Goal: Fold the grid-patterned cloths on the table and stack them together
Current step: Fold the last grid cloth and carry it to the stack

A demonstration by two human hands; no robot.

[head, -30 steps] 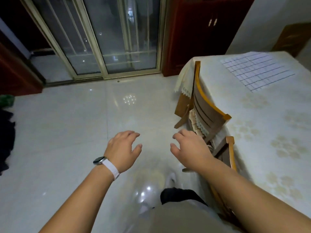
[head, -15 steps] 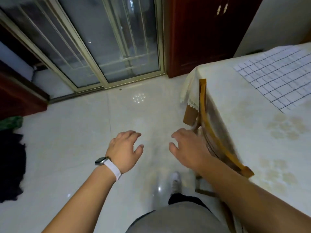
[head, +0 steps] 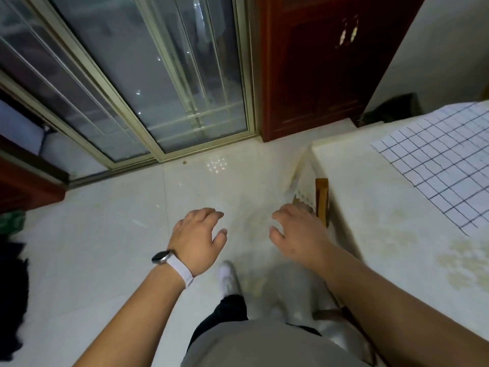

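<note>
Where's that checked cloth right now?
In the head view, the grid-patterned cloth lies flat on the table at the far right, past the wooden chair. The left hand and right hand hover over the floor, not touching it.

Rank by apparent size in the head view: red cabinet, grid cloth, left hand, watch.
1. red cabinet
2. grid cloth, though the frame edge cuts it off
3. left hand, which looks bigger for being near the camera
4. watch
</note>
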